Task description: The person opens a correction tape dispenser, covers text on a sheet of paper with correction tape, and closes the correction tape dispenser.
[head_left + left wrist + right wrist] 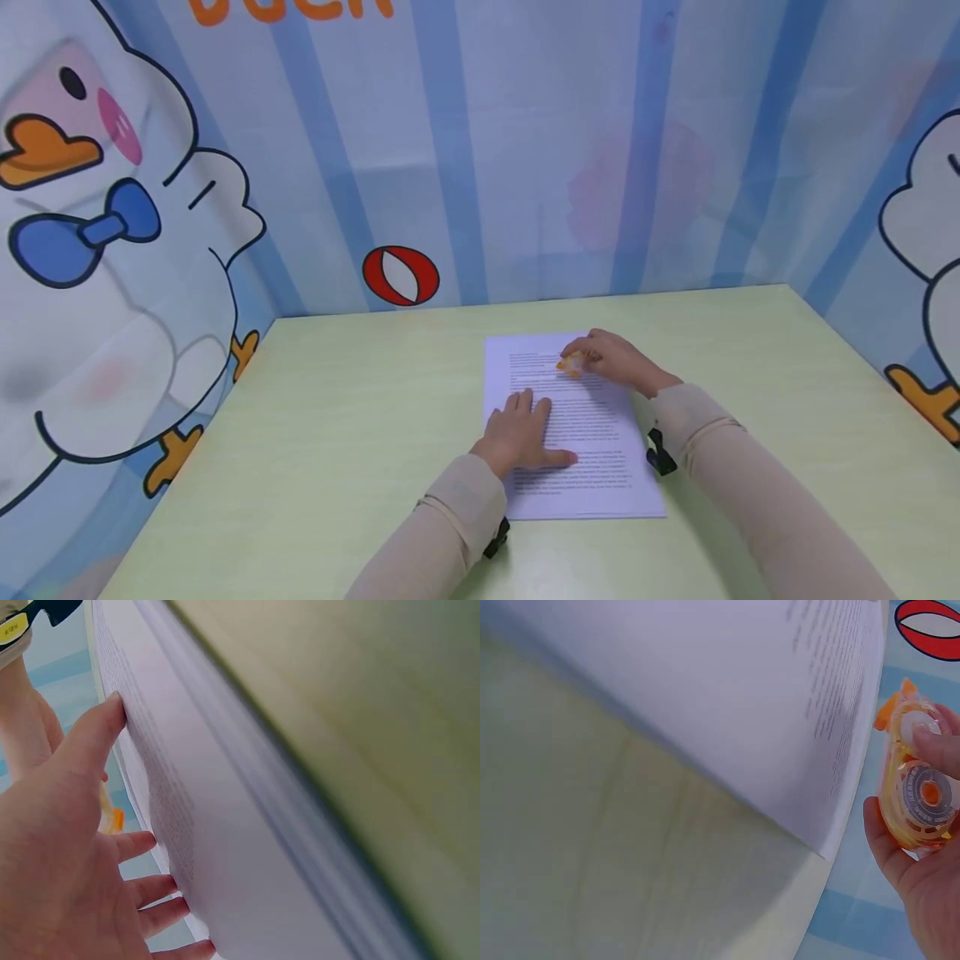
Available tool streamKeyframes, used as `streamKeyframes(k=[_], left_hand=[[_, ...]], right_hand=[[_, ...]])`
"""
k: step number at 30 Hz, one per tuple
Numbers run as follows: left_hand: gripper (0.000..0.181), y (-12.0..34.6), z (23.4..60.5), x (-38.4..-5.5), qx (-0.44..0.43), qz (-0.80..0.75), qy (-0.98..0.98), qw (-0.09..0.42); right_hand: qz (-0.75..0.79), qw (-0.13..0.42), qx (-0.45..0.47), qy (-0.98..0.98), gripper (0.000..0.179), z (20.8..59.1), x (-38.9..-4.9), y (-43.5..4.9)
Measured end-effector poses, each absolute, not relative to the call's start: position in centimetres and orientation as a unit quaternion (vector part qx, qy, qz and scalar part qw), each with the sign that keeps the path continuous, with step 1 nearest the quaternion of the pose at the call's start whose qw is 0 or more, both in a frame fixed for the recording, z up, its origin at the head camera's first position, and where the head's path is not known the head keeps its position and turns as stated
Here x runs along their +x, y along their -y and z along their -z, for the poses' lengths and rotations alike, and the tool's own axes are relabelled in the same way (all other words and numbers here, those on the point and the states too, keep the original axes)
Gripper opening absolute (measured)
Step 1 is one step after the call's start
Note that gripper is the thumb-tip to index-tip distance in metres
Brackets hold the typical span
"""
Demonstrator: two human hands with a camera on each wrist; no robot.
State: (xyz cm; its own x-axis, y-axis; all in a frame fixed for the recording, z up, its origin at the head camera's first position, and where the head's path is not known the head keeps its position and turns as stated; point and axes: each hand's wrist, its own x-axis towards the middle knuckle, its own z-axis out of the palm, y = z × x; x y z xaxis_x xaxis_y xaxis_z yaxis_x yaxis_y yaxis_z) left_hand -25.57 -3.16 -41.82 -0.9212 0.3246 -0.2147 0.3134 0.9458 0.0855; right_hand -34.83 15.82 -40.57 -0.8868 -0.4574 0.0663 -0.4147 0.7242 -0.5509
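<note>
A stack of printed paper [497, 360] lies on the table, its thick edge showing in the left wrist view. My left hand [521, 435] rests on the sheet, fingers straight and spread, thumb pointing right across the text. Over the upper part of the page, my right hand [617, 360] holds a correction tape [928, 793] between thumb and fingers. Its case is clear and yellow, with an orange tip and a round grey reel in it. In the right wrist view the tape is off the paper's surface; contact at the tip cannot be made out in the head view.
The pale green table [360, 433] extends around the paper on all sides. Behind it hangs a blue-striped cloth backdrop [510, 150] with printed ducks and a red ball. Dark clips or straps [660, 454] sit at both sleeve cuffs.
</note>
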Motion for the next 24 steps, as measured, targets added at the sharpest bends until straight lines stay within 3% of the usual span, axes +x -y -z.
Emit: streamKeyframes(k=[8, 12, 24], left_hand=[[0.091, 2.8, 41.6, -25.5, 0.160, -0.037, -0.978, 0.127], [0.087, 2.9, 41.6, -25.6, 0.168, -0.062, -0.978, 0.108], [0.045, 4.2, 40.2, -26.7, 0.150, -0.340, -0.927, 0.040]], right_hand=[[0.377, 0.036, -0.209, -0.902, 0.038, 40.2, -33.6, -15.9], [0.401, 0.041, -0.187, -0.896, 0.037, 40.2, -33.0, -15.9], [0.504, 0.123, -0.180, -0.835, 0.035, 39.5, -31.1, -14.8]])
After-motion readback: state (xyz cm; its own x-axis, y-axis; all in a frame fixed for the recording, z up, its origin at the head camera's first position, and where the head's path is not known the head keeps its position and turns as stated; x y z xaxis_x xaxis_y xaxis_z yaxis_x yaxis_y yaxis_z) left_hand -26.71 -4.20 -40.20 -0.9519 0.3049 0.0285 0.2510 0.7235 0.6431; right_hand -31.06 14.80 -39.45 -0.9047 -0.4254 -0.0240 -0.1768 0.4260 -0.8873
